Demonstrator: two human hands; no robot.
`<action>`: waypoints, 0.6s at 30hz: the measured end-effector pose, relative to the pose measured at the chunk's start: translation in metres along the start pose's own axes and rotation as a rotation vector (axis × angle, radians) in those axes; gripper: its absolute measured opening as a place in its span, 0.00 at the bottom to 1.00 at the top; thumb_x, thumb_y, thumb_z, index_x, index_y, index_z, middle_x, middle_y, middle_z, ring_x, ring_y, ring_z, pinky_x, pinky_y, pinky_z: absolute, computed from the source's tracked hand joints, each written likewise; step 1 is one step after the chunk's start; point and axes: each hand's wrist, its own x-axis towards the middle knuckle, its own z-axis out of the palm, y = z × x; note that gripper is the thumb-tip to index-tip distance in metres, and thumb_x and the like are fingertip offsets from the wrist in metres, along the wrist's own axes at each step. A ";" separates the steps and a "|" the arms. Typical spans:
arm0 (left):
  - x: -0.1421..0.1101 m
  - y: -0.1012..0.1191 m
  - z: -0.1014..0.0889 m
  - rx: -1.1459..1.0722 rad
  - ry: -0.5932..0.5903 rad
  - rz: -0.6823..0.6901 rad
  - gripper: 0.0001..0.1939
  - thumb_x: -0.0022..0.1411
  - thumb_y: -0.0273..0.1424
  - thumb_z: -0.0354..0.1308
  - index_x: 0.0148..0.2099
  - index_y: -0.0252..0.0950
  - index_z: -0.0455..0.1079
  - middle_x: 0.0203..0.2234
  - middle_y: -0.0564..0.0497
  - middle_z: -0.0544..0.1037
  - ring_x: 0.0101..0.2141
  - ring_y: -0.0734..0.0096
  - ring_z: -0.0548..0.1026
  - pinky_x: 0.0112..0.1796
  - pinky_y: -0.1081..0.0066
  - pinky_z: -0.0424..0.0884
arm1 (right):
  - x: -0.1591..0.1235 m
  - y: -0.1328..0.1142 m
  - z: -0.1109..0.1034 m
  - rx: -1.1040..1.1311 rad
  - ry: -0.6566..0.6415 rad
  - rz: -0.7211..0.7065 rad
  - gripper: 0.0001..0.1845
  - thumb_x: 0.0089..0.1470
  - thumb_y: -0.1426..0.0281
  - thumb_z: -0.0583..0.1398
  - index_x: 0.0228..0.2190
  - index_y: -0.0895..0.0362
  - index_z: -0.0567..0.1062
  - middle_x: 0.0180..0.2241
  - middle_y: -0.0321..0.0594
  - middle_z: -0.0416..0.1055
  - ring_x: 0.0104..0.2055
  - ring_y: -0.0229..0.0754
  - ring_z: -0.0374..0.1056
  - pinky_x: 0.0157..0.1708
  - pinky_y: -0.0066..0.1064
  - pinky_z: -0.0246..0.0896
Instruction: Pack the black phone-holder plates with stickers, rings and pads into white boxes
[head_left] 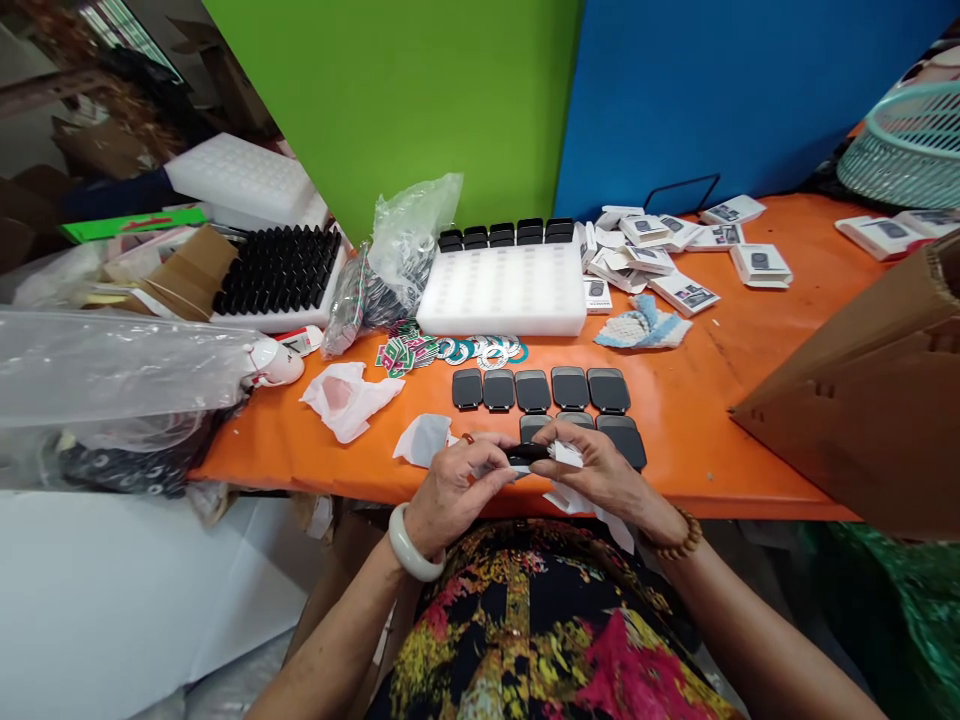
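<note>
Near the table's front edge, my left hand pinches the left end of a small glossy black piece. My right hand is closed at the right end of the same piece, with a bit of white paper or card between its fingers. Beyond my hands, flat dark square-ended pads lie in two rows, the nearer row partly covered by my right hand. A thin white sheet rests just left of my left hand, and more crumpled white wrapping lies beneath my right.
A white foam tray with black parts stands at the back, beside small printed boxes. Teal-and-white rings and a cloth lie before them. A cardboard box juts in on the right; plastic bags cover the left.
</note>
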 end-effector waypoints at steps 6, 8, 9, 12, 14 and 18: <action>0.002 0.004 -0.007 -0.102 0.031 0.009 0.07 0.60 0.31 0.57 0.30 0.36 0.70 0.40 0.45 0.79 0.42 0.64 0.75 0.44 0.66 0.68 | -0.001 -0.010 0.000 -0.047 0.000 -0.141 0.14 0.51 0.58 0.63 0.35 0.54 0.71 0.35 0.40 0.70 0.37 0.43 0.67 0.39 0.33 0.62; 0.002 0.006 -0.009 -0.143 0.049 0.015 0.07 0.60 0.31 0.57 0.30 0.35 0.70 0.39 0.44 0.79 0.41 0.64 0.75 0.44 0.66 0.68 | -0.002 -0.010 0.000 -0.052 0.014 -0.157 0.18 0.50 0.58 0.64 0.40 0.53 0.70 0.39 0.41 0.71 0.40 0.43 0.67 0.40 0.33 0.63; 0.002 0.006 -0.011 -0.152 0.056 0.023 0.07 0.60 0.31 0.57 0.30 0.35 0.70 0.38 0.44 0.79 0.41 0.64 0.75 0.43 0.66 0.69 | -0.002 -0.010 0.000 -0.058 0.018 -0.153 0.20 0.49 0.58 0.65 0.42 0.53 0.70 0.41 0.41 0.71 0.41 0.44 0.68 0.41 0.33 0.63; 0.002 0.008 -0.014 -0.153 0.071 0.047 0.06 0.60 0.30 0.57 0.30 0.35 0.69 0.36 0.45 0.79 0.40 0.65 0.75 0.42 0.67 0.69 | -0.002 -0.010 0.001 -0.070 0.020 -0.123 0.23 0.49 0.58 0.65 0.45 0.53 0.69 0.41 0.41 0.71 0.39 0.42 0.68 0.38 0.32 0.63; 0.002 0.008 -0.015 -0.173 0.074 0.047 0.06 0.60 0.30 0.57 0.30 0.35 0.69 0.36 0.45 0.79 0.39 0.66 0.75 0.41 0.67 0.70 | 0.000 -0.012 0.002 -0.068 0.019 -0.109 0.20 0.50 0.59 0.64 0.44 0.54 0.70 0.40 0.41 0.72 0.37 0.41 0.68 0.36 0.31 0.63; 0.005 0.008 -0.014 -0.244 0.061 0.044 0.07 0.61 0.31 0.57 0.30 0.35 0.68 0.35 0.46 0.78 0.38 0.67 0.75 0.40 0.69 0.71 | 0.005 -0.017 0.005 -0.023 0.010 -0.091 0.14 0.53 0.59 0.61 0.37 0.55 0.74 0.33 0.39 0.72 0.31 0.39 0.67 0.30 0.28 0.60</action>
